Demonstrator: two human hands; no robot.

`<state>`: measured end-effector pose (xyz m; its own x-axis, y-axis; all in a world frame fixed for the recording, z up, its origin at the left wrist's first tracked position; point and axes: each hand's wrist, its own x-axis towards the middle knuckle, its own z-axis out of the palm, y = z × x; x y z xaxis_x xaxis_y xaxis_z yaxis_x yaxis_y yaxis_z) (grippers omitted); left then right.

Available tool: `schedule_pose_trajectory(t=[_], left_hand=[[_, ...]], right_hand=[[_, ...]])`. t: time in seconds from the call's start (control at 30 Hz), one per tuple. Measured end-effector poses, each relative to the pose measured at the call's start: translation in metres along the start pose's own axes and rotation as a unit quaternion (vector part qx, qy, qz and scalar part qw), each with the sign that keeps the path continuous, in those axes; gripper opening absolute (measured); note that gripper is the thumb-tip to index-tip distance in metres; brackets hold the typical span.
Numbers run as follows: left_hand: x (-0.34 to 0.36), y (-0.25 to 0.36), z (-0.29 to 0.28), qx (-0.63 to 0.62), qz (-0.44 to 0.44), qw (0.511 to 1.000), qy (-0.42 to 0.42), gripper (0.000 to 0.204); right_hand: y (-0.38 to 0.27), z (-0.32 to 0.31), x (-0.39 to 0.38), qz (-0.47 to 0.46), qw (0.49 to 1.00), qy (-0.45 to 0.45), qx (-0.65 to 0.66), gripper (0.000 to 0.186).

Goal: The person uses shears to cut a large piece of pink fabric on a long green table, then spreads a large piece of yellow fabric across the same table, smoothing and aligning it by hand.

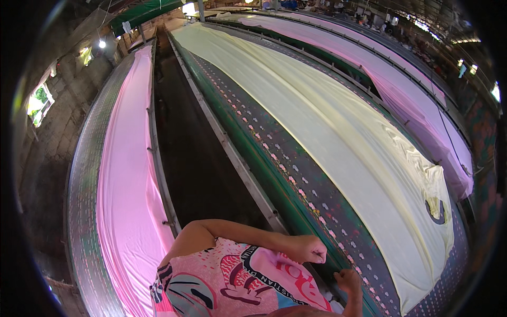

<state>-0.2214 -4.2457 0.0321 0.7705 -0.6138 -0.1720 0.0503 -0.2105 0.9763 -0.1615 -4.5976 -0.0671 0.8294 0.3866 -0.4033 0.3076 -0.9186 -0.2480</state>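
My left hand (310,249) is curled into a fist in front of my pink printed shirt (237,274), near the side of a long table. Close by, lower and to the right, my right hand (347,280) is also closed, by the same table's edge. What either fist holds, if anything, is hidden. Both hands are apart from the pale yellow cloth (317,121), which lies loosely along this table (317,174). The cloth has a hole and bunched folds near its right end. Rows of small pink and whitish printed marks show on the dark tabletop beside it.
A dark aisle (195,158) runs between this table and another at the left, draped with pink cloth (127,201). More pink cloth (412,105) covers tables at the right and hangs over an edge. A metal rail (227,142) with small pegs lines the table's side.
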Motion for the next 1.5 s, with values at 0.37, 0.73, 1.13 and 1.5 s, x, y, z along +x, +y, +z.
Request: schedule_pose_trajectory(t=[0.37, 0.73, 1.13, 1.5], left_hand=[[-0.098, -0.09, -0.205, 0.056, 0.139, 0.988, -0.028, 0.025], [-0.203, -0.083, -0.346, -0.074, 0.0, 0.997, 0.01, 0.025], [-0.249, -0.094, -0.442, 0.069, 0.103, 0.99, 0.059, 0.017], [-0.347, -0.177, -0.667, 0.121, 0.161, 0.979, 0.025, 0.036]], right_hand=[[-0.217, 0.0, 0.124, -0.007, 0.999, 0.045, -0.009, 0.021], [-0.35, -0.025, 0.189, 0.032, 0.997, -0.063, -0.044, 0.027], [-0.44, -0.008, 0.254, -0.026, 0.999, 0.016, 0.027, 0.024], [-0.64, 0.014, 0.428, -0.012, 0.997, -0.046, 0.059, 0.024]])
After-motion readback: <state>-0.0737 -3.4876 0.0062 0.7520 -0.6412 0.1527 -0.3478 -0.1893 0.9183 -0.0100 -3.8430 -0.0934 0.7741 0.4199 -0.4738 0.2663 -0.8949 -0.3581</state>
